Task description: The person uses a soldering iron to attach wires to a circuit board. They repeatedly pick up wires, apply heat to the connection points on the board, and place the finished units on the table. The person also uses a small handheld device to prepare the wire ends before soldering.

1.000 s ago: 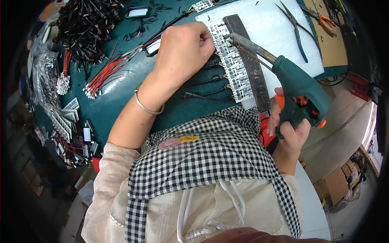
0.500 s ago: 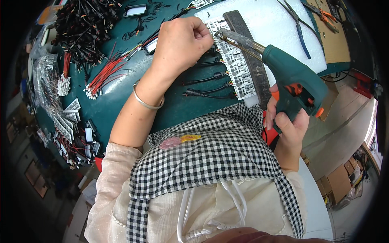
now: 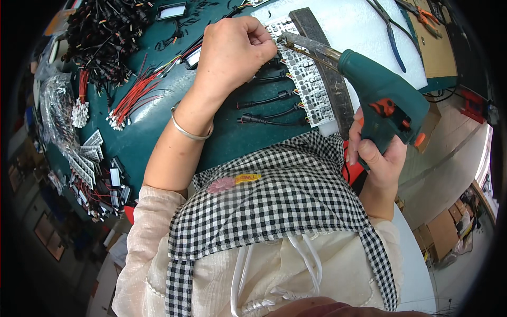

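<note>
My right hand (image 3: 384, 162) is wrapped round the handle of a green soldering gun (image 3: 388, 98) with orange parts. Its long metal nozzle slants up and left, and the tip lies over the left edge of a white circuit board panel (image 3: 312, 90), close by my left fingers. My left hand (image 3: 231, 55) is closed in a pinch at that same edge; whatever sits between its fingertips is hidden from view. Several short black cables with connectors (image 3: 266, 101) run leftward from the panel's edge, below my left hand. Along the panel's right side lies a dark bar (image 3: 331, 76).
White foam (image 3: 364, 31) carries blue-handled pliers (image 3: 396, 50); orange-handled cutters (image 3: 426, 21) lie beyond. A heap of black cables (image 3: 108, 39), red wires with white plugs (image 3: 132, 103), a plastic bag (image 3: 57, 105) and small boards (image 3: 87, 161) occupy the left of the green table (image 3: 211, 153).
The soldering gun's tip has shifted slightly up and left, and my left hand has moved a little the same way. Both hands keep their grips.
</note>
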Tool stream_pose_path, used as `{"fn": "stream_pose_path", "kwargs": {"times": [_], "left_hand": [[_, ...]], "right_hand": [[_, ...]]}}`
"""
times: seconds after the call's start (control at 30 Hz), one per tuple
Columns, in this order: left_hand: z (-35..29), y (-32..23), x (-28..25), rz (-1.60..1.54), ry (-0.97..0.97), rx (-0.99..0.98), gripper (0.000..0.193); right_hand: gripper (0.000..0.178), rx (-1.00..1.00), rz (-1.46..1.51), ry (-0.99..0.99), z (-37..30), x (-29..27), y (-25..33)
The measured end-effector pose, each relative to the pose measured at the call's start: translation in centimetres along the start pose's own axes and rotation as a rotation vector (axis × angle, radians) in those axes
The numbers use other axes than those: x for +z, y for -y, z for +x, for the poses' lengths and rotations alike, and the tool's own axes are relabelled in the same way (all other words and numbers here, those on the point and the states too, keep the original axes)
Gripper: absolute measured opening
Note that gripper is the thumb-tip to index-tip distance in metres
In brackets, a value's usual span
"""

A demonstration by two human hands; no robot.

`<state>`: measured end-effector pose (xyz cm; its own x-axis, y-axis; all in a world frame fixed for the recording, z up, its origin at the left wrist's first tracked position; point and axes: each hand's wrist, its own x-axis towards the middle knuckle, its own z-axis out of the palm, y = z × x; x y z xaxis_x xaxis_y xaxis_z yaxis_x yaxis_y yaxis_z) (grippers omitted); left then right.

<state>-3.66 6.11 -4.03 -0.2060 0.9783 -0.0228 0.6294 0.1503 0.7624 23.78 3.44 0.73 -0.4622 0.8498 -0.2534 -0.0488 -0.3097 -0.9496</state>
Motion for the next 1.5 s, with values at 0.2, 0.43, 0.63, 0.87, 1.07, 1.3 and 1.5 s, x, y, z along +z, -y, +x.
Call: {"fn": "stream_pose_path", "kwargs": {"times": [0.2,0.43,0.63,0.87,1.07,1.3,1.5], "left_hand": [[-0.1,-0.2,0.0,0.007,-0.006,-0.021,0.009],[0.1,-0.2,0.1,0.036,-0.024,0.014,0.009],[0.2,-0.5,-0.1,0.044,-0.013,-0.003,0.009],[0.1,-0.5,-0.1,0.041,0.002,-0.014,0.010],[-0.3,-0.4,0.2,0.062,-0.043,0.056,0.011],[-0.9,0.8,-1.3,-0.221,0.102,0.071,0.015],[-0.8,2.1,-1.9,-0.200,0.115,0.198,0.017]], "right_hand": [[0.052,-0.016,-0.164,-0.031,0.4,1.0,1.2],[0.048,0.041,-0.226,-0.038,0.6,0.8,1.5],[0.064,-0.003,-0.044,-0.101,1.1,0.4,1.7],[0.075,-0.054,0.066,-0.069,1.4,-0.3,2.1],[0.078,-0.044,0.092,-0.071,1.4,0.1,1.8],[0.077,-0.068,0.092,-0.069,1.3,0.0,1.8],[0.076,-0.088,0.086,-0.065,1.2,0.0,1.3]]}}
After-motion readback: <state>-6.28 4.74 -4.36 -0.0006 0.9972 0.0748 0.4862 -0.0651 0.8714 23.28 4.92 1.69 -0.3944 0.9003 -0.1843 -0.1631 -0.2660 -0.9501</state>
